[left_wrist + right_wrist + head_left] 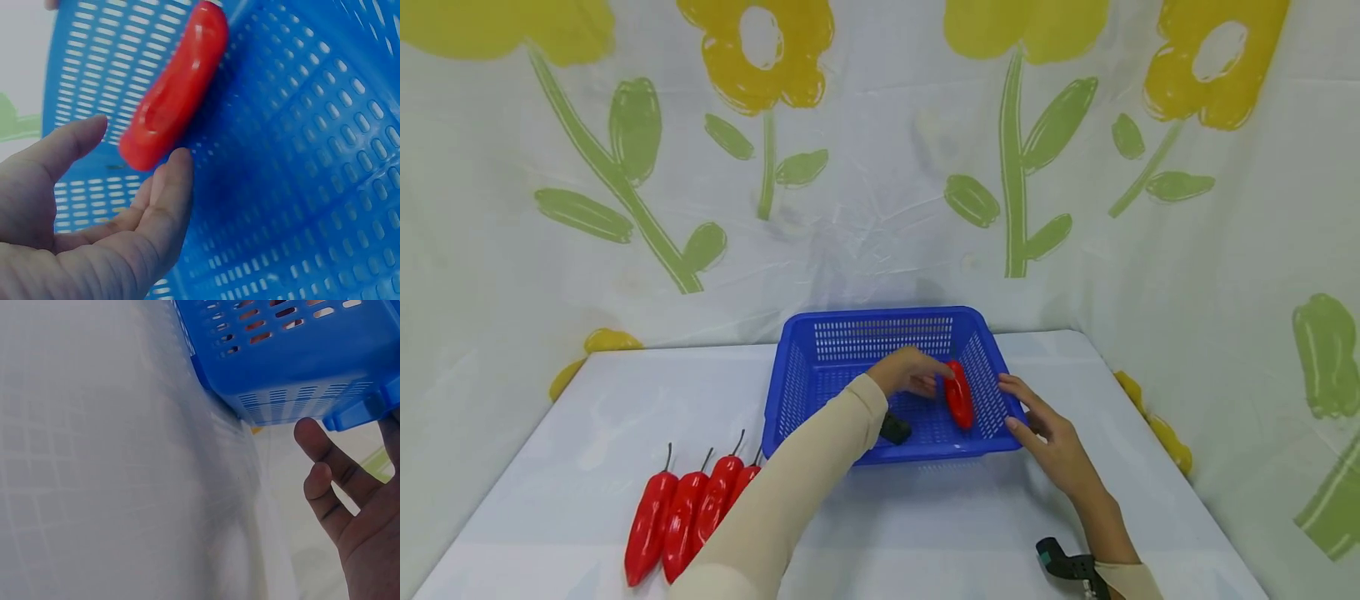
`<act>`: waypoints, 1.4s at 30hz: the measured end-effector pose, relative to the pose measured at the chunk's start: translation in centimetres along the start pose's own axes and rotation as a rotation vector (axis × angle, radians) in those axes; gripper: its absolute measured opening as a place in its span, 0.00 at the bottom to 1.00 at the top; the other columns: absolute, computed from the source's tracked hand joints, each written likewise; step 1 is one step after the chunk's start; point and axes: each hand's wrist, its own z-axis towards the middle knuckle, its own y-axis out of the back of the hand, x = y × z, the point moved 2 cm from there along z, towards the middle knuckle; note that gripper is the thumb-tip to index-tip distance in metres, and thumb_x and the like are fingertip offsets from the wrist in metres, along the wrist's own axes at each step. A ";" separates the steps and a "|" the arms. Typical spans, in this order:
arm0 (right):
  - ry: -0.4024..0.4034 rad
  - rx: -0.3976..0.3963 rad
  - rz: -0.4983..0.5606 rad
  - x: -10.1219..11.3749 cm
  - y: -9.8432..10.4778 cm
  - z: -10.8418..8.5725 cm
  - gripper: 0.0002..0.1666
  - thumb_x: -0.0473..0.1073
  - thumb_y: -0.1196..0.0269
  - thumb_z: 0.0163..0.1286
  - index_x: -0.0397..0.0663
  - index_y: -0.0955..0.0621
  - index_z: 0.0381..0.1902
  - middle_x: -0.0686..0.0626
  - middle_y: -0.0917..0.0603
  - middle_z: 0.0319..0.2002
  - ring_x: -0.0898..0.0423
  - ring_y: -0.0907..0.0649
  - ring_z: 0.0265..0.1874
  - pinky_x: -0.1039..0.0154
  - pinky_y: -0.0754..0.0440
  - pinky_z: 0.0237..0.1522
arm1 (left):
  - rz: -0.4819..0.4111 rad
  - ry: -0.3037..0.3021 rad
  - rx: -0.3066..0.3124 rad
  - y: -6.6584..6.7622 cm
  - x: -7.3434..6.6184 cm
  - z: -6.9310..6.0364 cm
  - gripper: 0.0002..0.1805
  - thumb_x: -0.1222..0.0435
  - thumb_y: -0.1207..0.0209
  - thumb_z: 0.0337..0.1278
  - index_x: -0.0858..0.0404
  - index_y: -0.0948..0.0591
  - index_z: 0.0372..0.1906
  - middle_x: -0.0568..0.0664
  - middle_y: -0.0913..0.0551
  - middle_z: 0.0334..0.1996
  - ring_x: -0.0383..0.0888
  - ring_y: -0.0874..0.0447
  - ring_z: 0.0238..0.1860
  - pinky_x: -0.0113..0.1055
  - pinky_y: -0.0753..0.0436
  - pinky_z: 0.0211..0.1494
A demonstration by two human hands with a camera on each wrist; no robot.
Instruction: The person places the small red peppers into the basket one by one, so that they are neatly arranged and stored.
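Observation:
A blue plastic basket point(880, 314) with slotted walls stands on the white table. One glossy red chili pepper point(958, 402) is inside it, along the right wall. My left hand point(913, 372) reaches into the basket beside this pepper. In the left wrist view, the thumb and fingers point(172, 194) are spread apart near one end of the pepper, not wrapped around it; whether a fingertip touches it I cannot tell. At the basket's right rim is my right hand point(1054, 440), its fingers loosely extended around the outside. Part of that hand is cut off in the right wrist view.
Several red chili peppers point(651, 525) lie side by side on the table at the left, partly covered by the left sleeve point(805, 475). A black wrist device point(893, 428) shows under the left forearm. Behind the table hangs a flower-printed sheet point(880, 192).

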 end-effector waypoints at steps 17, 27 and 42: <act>0.009 -0.012 0.024 -0.3 -0.6 -0.1 0.30 0.46 0.43 0.77 0.59 0.31 0.74 0.51 0.37 0.76 0.37 0.33 0.71 0.37 0.25 0.58 | -0.100 -0.182 0.106 3.1 0.0 -4.2 0.26 0.71 0.34 0.61 0.80 0.27 0.60 0.70 0.20 0.54 0.59 0.17 0.53 0.48 0.21 0.61; -0.013 -0.028 0.012 0.0 -0.5 -0.1 0.30 0.48 0.43 0.77 0.63 0.31 0.74 0.53 0.36 0.75 0.39 0.34 0.71 0.41 0.25 0.59 | -0.108 -0.366 0.139 6.3 1.7 -7.1 0.20 0.66 0.37 0.66 0.75 0.23 0.57 0.62 0.18 0.53 0.53 0.16 0.52 0.50 0.23 0.63; 0.012 -0.032 0.029 0.3 -0.5 -0.1 0.29 0.44 0.43 0.77 0.58 0.31 0.74 0.49 0.36 0.75 0.35 0.35 0.71 0.36 0.29 0.59 | -0.213 -0.473 0.116 9.6 5.3 -12.0 0.20 0.64 0.41 0.70 0.75 0.25 0.58 0.64 0.20 0.53 0.60 0.20 0.57 0.51 0.26 0.66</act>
